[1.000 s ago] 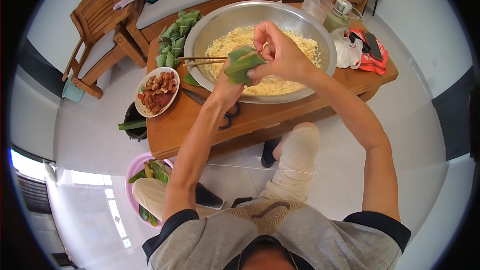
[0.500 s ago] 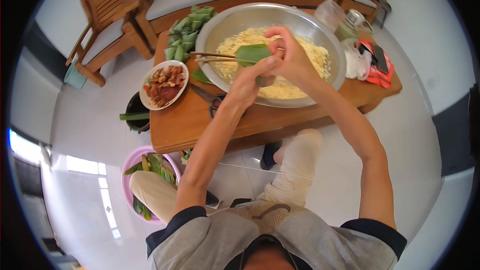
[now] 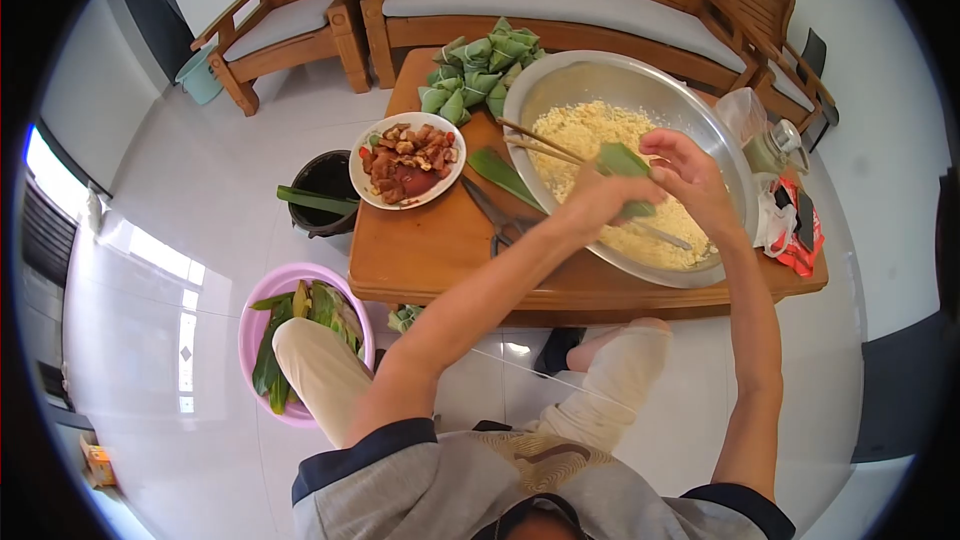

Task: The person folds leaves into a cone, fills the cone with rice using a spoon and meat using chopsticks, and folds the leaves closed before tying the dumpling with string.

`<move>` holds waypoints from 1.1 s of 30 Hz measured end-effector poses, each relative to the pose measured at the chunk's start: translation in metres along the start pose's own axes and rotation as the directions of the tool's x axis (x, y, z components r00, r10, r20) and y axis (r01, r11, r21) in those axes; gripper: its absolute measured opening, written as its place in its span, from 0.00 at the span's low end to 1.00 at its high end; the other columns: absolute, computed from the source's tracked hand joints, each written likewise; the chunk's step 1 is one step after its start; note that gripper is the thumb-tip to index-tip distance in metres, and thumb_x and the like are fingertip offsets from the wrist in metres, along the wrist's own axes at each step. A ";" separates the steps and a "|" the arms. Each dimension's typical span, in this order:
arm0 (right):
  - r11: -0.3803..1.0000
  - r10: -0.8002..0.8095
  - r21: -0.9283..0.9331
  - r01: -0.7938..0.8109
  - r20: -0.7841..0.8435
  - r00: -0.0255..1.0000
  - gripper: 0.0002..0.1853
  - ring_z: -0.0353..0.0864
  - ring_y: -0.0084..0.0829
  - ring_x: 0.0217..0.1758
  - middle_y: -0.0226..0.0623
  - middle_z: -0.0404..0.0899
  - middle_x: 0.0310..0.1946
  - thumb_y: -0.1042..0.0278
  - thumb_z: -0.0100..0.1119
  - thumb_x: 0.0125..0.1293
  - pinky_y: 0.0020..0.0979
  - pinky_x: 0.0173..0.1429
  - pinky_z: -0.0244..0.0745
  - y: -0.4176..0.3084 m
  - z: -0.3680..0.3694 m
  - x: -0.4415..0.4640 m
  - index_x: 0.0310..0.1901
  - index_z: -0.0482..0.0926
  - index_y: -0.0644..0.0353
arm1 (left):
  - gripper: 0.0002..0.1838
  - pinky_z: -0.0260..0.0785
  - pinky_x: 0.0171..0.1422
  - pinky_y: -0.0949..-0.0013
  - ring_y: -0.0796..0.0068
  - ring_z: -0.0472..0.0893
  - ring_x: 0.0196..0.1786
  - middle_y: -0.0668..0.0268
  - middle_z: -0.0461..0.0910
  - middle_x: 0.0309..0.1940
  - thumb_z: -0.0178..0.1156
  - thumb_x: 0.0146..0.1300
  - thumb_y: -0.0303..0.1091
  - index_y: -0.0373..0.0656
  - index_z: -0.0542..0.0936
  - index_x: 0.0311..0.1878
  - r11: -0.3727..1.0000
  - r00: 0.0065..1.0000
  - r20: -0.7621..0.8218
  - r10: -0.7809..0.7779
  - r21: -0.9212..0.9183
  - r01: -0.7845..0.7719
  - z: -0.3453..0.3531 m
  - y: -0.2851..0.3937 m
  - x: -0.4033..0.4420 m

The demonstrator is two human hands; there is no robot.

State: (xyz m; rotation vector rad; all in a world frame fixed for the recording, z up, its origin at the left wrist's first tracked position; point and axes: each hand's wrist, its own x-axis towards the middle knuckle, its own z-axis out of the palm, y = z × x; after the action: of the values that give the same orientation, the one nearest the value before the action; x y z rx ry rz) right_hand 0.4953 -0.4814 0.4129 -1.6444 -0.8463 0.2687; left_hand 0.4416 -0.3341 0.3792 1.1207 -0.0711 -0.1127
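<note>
Over the large metal basin (image 3: 735, 155) of pale yellowish rice grains (image 3: 575, 130), my left hand (image 3: 600, 205) is closed around a folded green leaf wrap (image 3: 622, 162). My right hand (image 3: 695, 185) is just right of the wrap, with fingers curved and apart; whether its thumb touches the leaf I cannot tell. A pair of chopsticks (image 3: 540, 140) crosses the basin's left rim, with the tips hidden near my left hand. Below my hands a spoon-like utensil (image 3: 660, 233) lies on the grains.
Tied leaf parcels (image 3: 480, 65) are heaped behind a plate of meat (image 3: 408, 160). Scissors (image 3: 495, 220) and a loose leaf (image 3: 500, 175) lie on the wooden table (image 3: 400, 255). A jar (image 3: 775, 147) stands right. A black bucket (image 3: 325, 180) and pink basin (image 3: 245, 340) stand on the floor.
The view has shifted, so the table sits further right and lower. My right hand has come away from around the leaf wrap, while my left hand keeps hold of it.
</note>
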 end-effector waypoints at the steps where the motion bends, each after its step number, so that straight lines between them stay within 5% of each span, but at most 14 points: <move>1: 0.990 0.112 0.082 -0.116 0.046 0.993 0.20 0.69 0.23 0.48 0.30 0.70 0.41 0.69 0.64 0.51 0.25 0.52 0.66 -0.009 0.004 0.000 0.44 0.70 0.64 | 0.09 0.57 0.20 0.80 0.83 0.69 0.20 0.72 0.72 0.19 0.62 0.42 0.28 0.44 0.75 0.29 0.996 0.997 0.080 0.003 -0.084 0.003 0.000 0.003 -0.006; 8: 0.925 -0.040 -0.340 0.171 0.360 0.932 0.21 0.70 0.27 0.43 0.30 0.72 0.34 0.61 0.72 0.38 0.28 0.51 0.64 -0.051 0.043 -0.011 0.32 0.72 0.59 | 0.11 0.66 0.30 0.78 0.82 0.75 0.30 0.71 0.75 0.25 0.64 0.44 0.27 0.40 0.75 0.33 0.985 0.901 0.433 0.021 -0.164 0.056 -0.022 0.012 -0.090; 12: 0.874 -0.052 -0.398 0.278 0.491 0.869 0.22 0.72 0.32 0.39 0.35 0.72 0.31 0.62 0.74 0.31 0.29 0.44 0.66 -0.063 0.099 -0.014 0.25 0.71 0.59 | 0.13 0.68 0.36 0.76 0.81 0.75 0.31 0.69 0.76 0.27 0.65 0.44 0.27 0.38 0.75 0.34 0.979 0.901 0.426 -0.084 -0.134 0.155 -0.055 0.013 -0.141; 16: 0.919 -0.037 -0.313 0.241 0.539 0.842 0.15 0.72 0.31 0.34 0.33 0.72 0.27 0.68 0.70 0.38 0.26 0.40 0.67 -0.037 0.162 -0.019 0.25 0.72 0.60 | 0.15 0.68 0.37 0.77 0.81 0.75 0.32 0.69 0.76 0.28 0.67 0.42 0.27 0.39 0.76 0.35 0.975 0.946 0.237 -0.222 0.048 0.217 -0.105 -0.009 -0.192; 18: 0.943 0.013 -0.296 0.150 0.484 0.875 0.10 0.73 0.28 0.33 0.33 0.72 0.27 0.70 0.66 0.46 0.26 0.39 0.67 -0.010 0.180 -0.027 0.27 0.74 0.60 | 0.14 0.67 0.39 0.75 0.78 0.75 0.32 0.68 0.76 0.26 0.64 0.43 0.29 0.39 0.76 0.35 0.988 0.996 0.027 -0.085 0.134 0.081 -0.138 -0.004 -0.215; 20: 0.895 0.446 -0.169 -0.414 0.375 0.812 0.05 0.70 0.18 0.32 0.27 0.74 0.29 0.69 0.56 0.56 0.20 0.38 0.66 0.017 0.189 -0.039 0.29 0.74 0.61 | 0.08 0.65 0.42 0.76 0.82 0.73 0.36 0.69 0.75 0.32 0.58 0.49 0.26 0.41 0.76 0.35 0.950 0.972 -0.102 0.211 0.254 -0.179 -0.187 -0.009 -0.237; 21: 0.864 0.501 -0.316 -0.393 0.454 0.737 0.05 0.70 0.19 0.31 0.29 0.74 0.27 0.69 0.55 0.56 0.22 0.37 0.67 0.034 0.191 -0.048 0.31 0.75 0.62 | 0.08 0.65 0.40 0.75 0.78 0.73 0.34 0.66 0.74 0.32 0.55 0.54 0.30 0.39 0.74 0.37 0.996 0.938 -0.338 0.079 0.069 -0.059 -0.229 -0.026 -0.244; 22: 0.834 0.538 -0.448 -0.323 0.524 0.661 0.06 0.71 0.20 0.30 0.31 0.75 0.26 0.70 0.54 0.57 0.23 0.36 0.67 0.054 0.195 -0.054 0.33 0.75 0.63 | 0.09 0.63 0.36 0.73 0.74 0.71 0.30 0.62 0.72 0.32 0.53 0.54 0.29 0.36 0.72 0.37 0.945 0.916 -0.400 0.030 -0.287 -0.156 -0.231 -0.004 -0.248; 25: 0.791 0.496 -0.598 -0.131 0.502 0.709 0.09 0.72 0.34 0.28 0.40 0.77 0.25 0.67 0.53 0.57 0.28 0.37 0.70 0.126 0.226 -0.092 0.32 0.74 0.66 | 0.08 0.60 0.31 0.73 0.73 0.68 0.25 0.60 0.71 0.31 0.53 0.54 0.31 0.36 0.70 0.35 0.911 0.902 -0.429 0.044 -0.354 -0.213 -0.245 -0.006 -0.265; 26: 0.836 0.366 -0.534 -0.128 0.369 0.854 0.10 0.73 0.42 0.29 0.46 0.77 0.29 0.68 0.54 0.55 0.31 0.37 0.71 0.152 0.239 -0.100 0.35 0.74 0.66 | 0.08 0.59 0.31 0.72 0.72 0.68 0.24 0.60 0.71 0.30 0.53 0.54 0.32 0.37 0.70 0.34 0.902 0.912 -0.408 0.038 -0.379 -0.207 -0.245 -0.013 -0.270; 27: 0.863 0.142 -0.506 -0.004 0.235 0.962 0.11 0.74 0.43 0.29 0.44 0.78 0.27 0.68 0.53 0.56 0.33 0.37 0.71 0.180 0.250 -0.106 0.37 0.73 0.67 | 0.08 0.60 0.32 0.71 0.70 0.69 0.24 0.60 0.71 0.28 0.52 0.54 0.32 0.38 0.70 0.33 0.915 0.898 -0.439 0.008 -0.360 -0.184 -0.245 -0.024 -0.274; 31: 0.831 0.222 -0.542 -0.125 0.116 0.968 0.10 0.74 0.34 0.26 0.39 0.77 0.24 0.68 0.53 0.58 0.29 0.34 0.71 0.239 0.306 -0.120 0.39 0.73 0.65 | 0.08 0.66 0.32 0.68 0.65 0.73 0.27 0.58 0.72 0.28 0.52 0.55 0.33 0.38 0.69 0.33 0.842 0.873 -0.483 -0.063 -0.496 -0.213 -0.239 -0.060 -0.281; 32: 0.858 0.502 -0.240 -0.455 0.203 0.840 0.10 0.73 0.28 0.26 0.35 0.76 0.23 0.68 0.52 0.59 0.25 0.32 0.70 0.237 0.316 -0.120 0.39 0.73 0.64 | 0.08 0.66 0.32 0.68 0.65 0.73 0.27 0.58 0.72 0.28 0.52 0.55 0.33 0.38 0.69 0.33 0.844 0.871 -0.487 -0.062 -0.491 -0.214 -0.241 -0.069 -0.282; 33: 0.668 0.678 0.040 -0.743 0.378 0.631 0.09 0.72 0.22 0.25 0.31 0.74 0.22 0.68 0.52 0.59 0.21 0.30 0.68 0.236 0.323 -0.121 0.39 0.73 0.63 | 0.09 0.68 0.34 0.66 0.63 0.74 0.29 0.58 0.73 0.28 0.52 0.55 0.34 0.38 0.69 0.33 0.848 0.823 -0.554 -0.125 -0.490 -0.201 -0.241 -0.078 -0.282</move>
State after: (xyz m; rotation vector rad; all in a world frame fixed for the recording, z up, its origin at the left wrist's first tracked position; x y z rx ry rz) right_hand 0.3055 -0.3226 0.0758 -1.7032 -0.3290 1.1948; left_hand 0.1847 -0.1164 0.2044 0.5504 0.4580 0.2396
